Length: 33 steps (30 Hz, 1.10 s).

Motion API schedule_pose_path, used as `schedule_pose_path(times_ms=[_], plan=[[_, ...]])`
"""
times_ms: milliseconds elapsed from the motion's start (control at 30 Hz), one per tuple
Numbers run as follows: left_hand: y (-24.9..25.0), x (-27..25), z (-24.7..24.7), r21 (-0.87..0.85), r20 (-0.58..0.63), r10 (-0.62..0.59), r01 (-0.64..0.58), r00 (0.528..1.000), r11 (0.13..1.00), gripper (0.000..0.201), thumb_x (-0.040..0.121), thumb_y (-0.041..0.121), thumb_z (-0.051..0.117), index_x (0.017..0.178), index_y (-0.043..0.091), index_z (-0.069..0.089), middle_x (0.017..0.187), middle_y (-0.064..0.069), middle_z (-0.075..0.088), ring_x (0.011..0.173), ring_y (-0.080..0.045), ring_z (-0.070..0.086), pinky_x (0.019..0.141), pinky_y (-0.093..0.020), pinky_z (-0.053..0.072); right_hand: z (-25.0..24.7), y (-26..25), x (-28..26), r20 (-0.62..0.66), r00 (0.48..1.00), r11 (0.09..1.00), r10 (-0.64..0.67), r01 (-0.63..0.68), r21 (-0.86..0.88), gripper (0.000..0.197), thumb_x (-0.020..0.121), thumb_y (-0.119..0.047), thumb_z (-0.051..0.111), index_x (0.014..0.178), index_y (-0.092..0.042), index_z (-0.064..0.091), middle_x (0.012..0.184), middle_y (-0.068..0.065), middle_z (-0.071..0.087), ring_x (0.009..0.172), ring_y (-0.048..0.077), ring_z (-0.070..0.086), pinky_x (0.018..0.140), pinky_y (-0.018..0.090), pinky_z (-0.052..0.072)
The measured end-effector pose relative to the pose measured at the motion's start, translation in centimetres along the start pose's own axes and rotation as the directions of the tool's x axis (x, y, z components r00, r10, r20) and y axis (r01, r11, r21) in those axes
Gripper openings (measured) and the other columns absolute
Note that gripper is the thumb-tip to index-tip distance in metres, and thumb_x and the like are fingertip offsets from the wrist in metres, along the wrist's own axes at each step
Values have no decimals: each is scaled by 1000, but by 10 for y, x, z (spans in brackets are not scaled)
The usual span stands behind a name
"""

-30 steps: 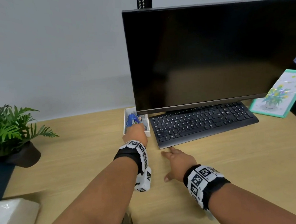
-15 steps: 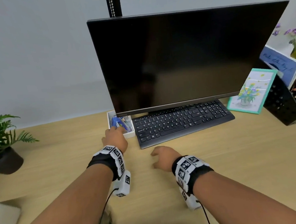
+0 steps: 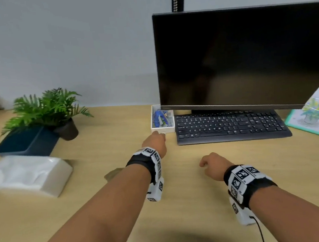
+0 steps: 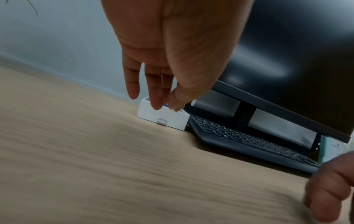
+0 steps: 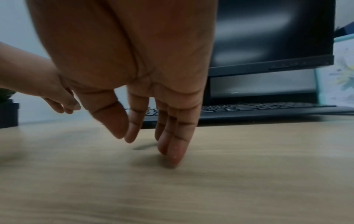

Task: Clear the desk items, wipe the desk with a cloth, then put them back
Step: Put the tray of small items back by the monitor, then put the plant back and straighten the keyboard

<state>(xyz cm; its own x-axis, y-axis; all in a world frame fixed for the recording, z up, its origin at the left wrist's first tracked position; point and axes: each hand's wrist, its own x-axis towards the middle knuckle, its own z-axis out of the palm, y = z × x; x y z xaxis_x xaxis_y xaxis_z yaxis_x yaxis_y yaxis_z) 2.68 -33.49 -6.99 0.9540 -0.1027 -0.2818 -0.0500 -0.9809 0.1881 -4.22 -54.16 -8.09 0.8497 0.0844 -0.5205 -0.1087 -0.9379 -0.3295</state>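
The tray (image 3: 162, 129) sits on the tabletop (image 3: 107, 190) left of the keyboard (image 3: 229, 127), straight ahead of the left hand (image 3: 155, 142), fingers loose at its near rim. The right hand (image 3: 213, 165), relaxed and empty, lies farther away.

The light wooden desk (image 3: 108, 209) carries a white tray (image 3: 162, 129) touching a black keyboard (image 3: 230, 126), a dark monitor (image 3: 241, 56) behind them, a potted fern (image 3: 46, 108), a navy box (image 3: 26, 142), a white tissue pack (image 3: 28, 175) and a leaning teal-edged card (image 3: 315, 113).
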Motion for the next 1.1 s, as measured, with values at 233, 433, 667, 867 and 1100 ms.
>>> schedule_pose_path(times_ms=[233, 433, 667, 867, 1100], plan=[[-56, -25, 5, -42, -52, -124, 122, 991, 992, 36, 91, 12, 45, 126, 13, 54, 128, -10, 45, 116, -29, 47, 96, -38, 45, 29, -55, 4, 51, 981, 978, -190, 193, -77, 35, 90, -17, 51, 125, -19, 55, 130, 2, 52, 116, 19, 52, 95, 25, 42], [-146, -34, -27, -235, -229, -396, 345, 889, 909, 41, 89, 11, 47, 130, 17, 47, 137, -7, 38, 126, -27, 37, 99, -39, 42, 58, -139, -7, 109, 810, 810, -577, 584, -51, 64, 86, -34, 61, 143, -36, 33, 146, -1, 31, 133, 19, 35, 109, 28, 32], [-239, -22, -66, -129, -274, -547, 534, 791, 836, 50, 87, 19, 51, 134, 10, 38, 140, -13, 34, 129, -32, 31, 102, -41, 36, 82, -194, -4, 280, 706, 664, -650, 708, -241, 66, 89, -41, 59, 146, -41, 26, 159, -4, 5, 135, 28, 28, 109, 40, 33], [-278, -2, -64, -145, -268, -557, 539, 786, 830, 61, 85, 14, 51, 142, 12, 28, 146, -9, 29, 136, -30, 22, 103, -46, 35, 91, -188, 9, 284, 719, 655, -634, 695, -298, 53, 91, -41, 54, 142, -36, 39, 160, -7, 6, 138, 25, 26, 112, 37, 28], [-299, 21, -65, -100, -214, -581, 574, 785, 813, 52, 88, 16, 53, 138, 14, 36, 140, -14, 34, 131, -32, 27, 101, -48, 36, 89, -169, 19, 55, 814, 782, -578, 572, -250, 18, 94, -22, 50, 107, -13, 57, 155, -5, 26, 135, 19, 33, 106, 28, 32]])
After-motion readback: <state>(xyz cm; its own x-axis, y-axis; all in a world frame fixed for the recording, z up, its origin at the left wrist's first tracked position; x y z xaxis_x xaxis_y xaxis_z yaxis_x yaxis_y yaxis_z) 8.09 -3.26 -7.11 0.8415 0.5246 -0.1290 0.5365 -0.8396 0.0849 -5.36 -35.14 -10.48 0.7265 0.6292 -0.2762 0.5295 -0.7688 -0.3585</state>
